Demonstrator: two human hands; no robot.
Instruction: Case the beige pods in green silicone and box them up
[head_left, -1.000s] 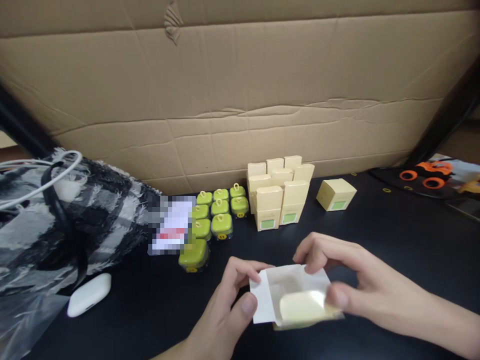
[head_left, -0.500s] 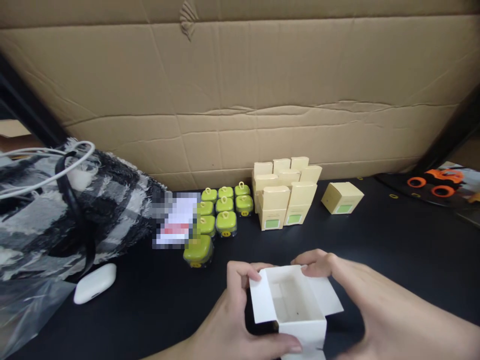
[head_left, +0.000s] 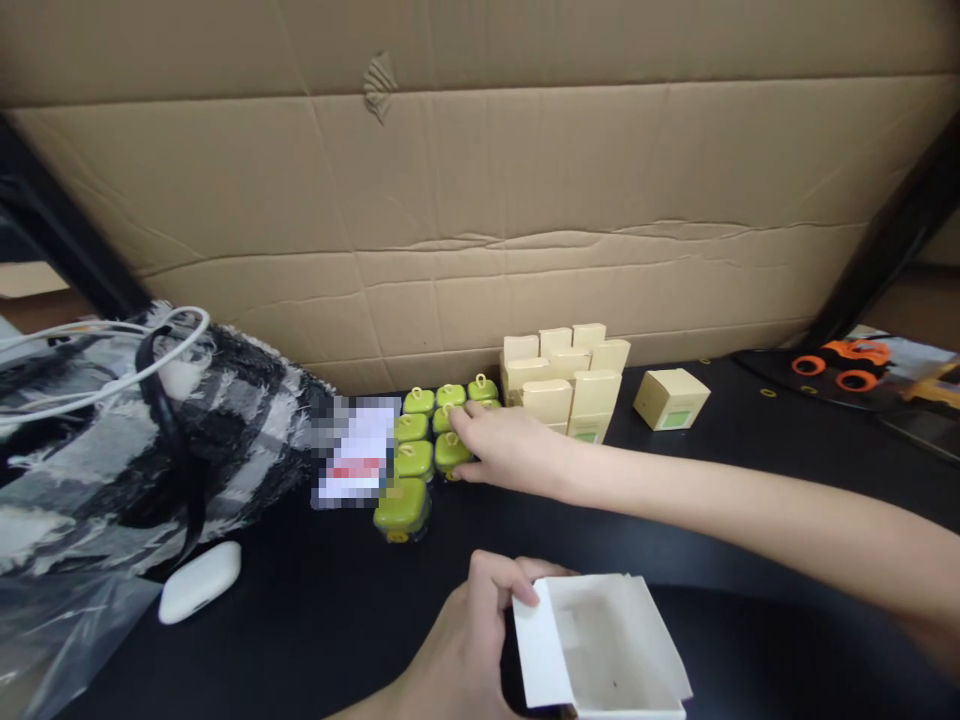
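A small white-lined carton (head_left: pixel 611 640) with its top open stands at the bottom of the view. My left hand (head_left: pixel 480 630) holds it from the left, its fingers on the left flap. My right hand (head_left: pixel 510 447) reaches across to a cluster of small clear containers with green lids. Its thumb and fingers close around a front green-lidded container (head_left: pixel 451 455), which its fingers partly cover. Another larger-looking green-lidded container (head_left: pixel 403 508) sits nearer to me, left of that hand.
Several cream cartons with raised flaps (head_left: pixel 596 398) stand behind my right hand. A closed cream carton (head_left: pixel 671 400) sits to their right. At left lie a white case (head_left: pixel 200 582) and a plaid cloth (head_left: pixel 247 420). An orange-wheeled toy (head_left: pixel 844 364) is at far right.
My right hand has let go of the carton's right side and moved left and away from me to the green-lidded containers. My left hand keeps the carton, now slightly lower in view.
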